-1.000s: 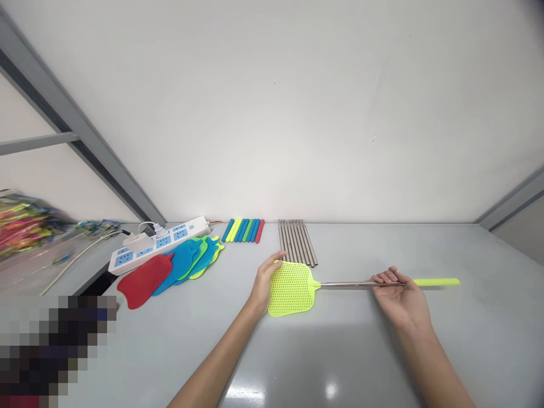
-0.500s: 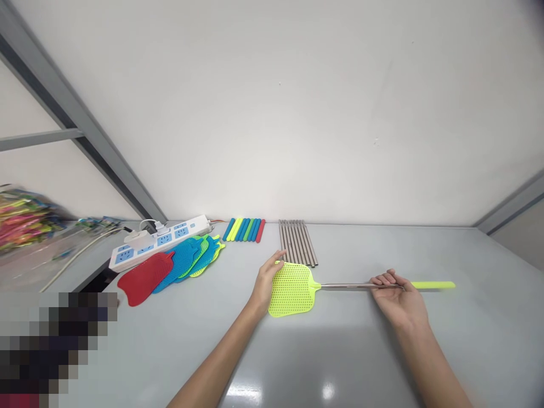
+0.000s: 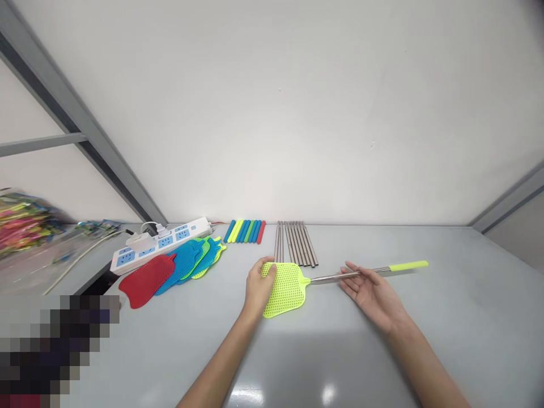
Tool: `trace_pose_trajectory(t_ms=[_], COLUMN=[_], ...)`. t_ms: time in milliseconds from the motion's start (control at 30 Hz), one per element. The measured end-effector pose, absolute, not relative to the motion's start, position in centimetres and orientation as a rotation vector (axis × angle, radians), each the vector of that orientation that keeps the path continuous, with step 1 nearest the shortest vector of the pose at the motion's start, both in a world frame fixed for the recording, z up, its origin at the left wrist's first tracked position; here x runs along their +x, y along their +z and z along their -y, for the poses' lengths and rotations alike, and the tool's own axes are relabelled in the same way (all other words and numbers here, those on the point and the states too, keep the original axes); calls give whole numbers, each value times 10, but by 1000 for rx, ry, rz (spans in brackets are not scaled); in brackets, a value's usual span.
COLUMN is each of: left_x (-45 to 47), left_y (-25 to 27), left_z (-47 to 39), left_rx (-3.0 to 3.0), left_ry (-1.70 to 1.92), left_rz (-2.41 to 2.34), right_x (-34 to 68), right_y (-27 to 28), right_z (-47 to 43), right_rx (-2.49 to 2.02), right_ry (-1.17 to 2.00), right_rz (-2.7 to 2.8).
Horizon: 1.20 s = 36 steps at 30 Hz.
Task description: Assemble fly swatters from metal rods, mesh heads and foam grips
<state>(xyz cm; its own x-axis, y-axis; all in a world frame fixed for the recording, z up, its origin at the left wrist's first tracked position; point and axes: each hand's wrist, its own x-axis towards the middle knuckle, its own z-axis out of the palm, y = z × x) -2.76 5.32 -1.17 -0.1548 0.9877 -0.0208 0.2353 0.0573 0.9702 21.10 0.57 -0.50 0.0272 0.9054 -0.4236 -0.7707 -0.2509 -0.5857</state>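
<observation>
A fly swatter lies across both my hands, with a perforated yellow-green head (image 3: 288,290), a metal rod (image 3: 325,279) and a yellow-green grip (image 3: 408,266). My left hand (image 3: 258,286) is closed on the left edge of the head, thumb on top. Palm up, my right hand (image 3: 374,297) has the rod between its thumb and loosely stretched fingers. The grip end points right and slightly away from me. Just behind the head, several loose metal rods (image 3: 302,243) lie side by side; a few on the left stand apart from the others.
Several coloured grips (image 3: 244,231) lie in a row by the wall. To their left, red, blue and green swatter heads (image 3: 148,279) overlap against a white power strip (image 3: 164,243) with plugs and cables. Bagged colourful items (image 3: 29,221) sit at far left.
The swatter and both hands have shifted left, and its grip end has swung away from me. My right hand's fingers have loosened. The leftmost loose rods now stand apart from the others.
</observation>
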Motion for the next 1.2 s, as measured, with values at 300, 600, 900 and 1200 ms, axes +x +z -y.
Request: trace_pose_trajectory(t_ms=[300,600,900,1200], left_x=[-27,-30,-25,-30], left_y=[-14,-17,-28,-26], left_z=[-60,-80,-88,-89], left_rx=[1241,1410,1425,1409], left_ry=[1023,1074,1119,1083], left_rz=[-1345,-1250,-1160,-1155], right_x=[181,172,172,167], right_y=[-4,-8,-10,-5], right_z=[-8,-17,-10,-17], right_rx=[-773,-753,-900,-881], right_ry=[1827,1809,1482,1618], right_rz=[345,400,452,566])
